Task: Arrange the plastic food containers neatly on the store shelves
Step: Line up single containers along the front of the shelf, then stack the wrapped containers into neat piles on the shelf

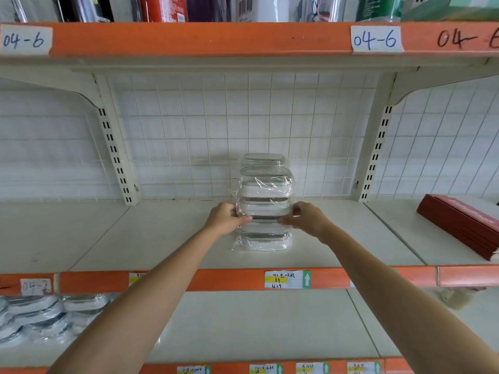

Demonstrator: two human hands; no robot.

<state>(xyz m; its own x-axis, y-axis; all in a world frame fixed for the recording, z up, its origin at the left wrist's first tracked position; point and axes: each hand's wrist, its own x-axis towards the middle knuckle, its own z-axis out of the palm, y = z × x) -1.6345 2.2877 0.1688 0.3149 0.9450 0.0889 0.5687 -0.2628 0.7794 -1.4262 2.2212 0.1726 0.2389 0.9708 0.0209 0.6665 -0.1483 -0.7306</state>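
Both hands grip a wrapped stack of containers on the middle shelf.

The stack [266, 203] stands upright mid-shelf [151, 238], near the wire grid back [189, 130]. The left hand [226, 219] pinches its left side, the right hand [305, 217] its right side, thumbs in front, at about mid-height. Bare shelf lies on both sides; red boxes [459, 225] sit well apart, right. More containers [35, 317] lie on the lower shelf, left.
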